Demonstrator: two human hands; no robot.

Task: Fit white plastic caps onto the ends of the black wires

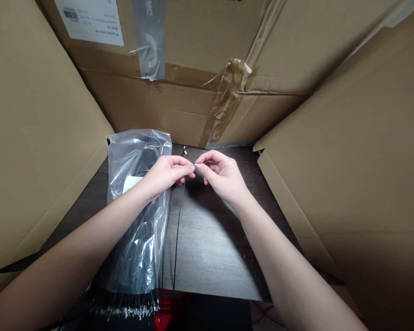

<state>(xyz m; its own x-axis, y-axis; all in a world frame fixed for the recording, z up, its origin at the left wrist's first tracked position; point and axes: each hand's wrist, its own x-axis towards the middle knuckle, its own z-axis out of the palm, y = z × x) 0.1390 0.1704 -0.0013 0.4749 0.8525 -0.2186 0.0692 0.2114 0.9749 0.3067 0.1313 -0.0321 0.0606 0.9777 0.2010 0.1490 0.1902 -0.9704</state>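
Note:
My left hand (169,174) and my right hand (224,175) meet over the middle of the table, both closed in a pinch. Between the fingertips shows a small pale, shiny wire end (195,164). My right thumb and index finger grip it, while the left fingertips pinch right beside it. A thin black wire (177,234) runs from below my left hand to the table's front edge; whether it joins the held end is hidden. Just beyond the hands lies another small white-tipped end (184,151). Under my left forearm is a clear plastic bag (120,147) of black wires.
Many silvery wire tips (127,311) stick out of the bag past the front edge of the dark table (214,266). Cardboard walls stand at the left (37,138), back (179,110) and right (348,184). Something red (163,312) shows below the table.

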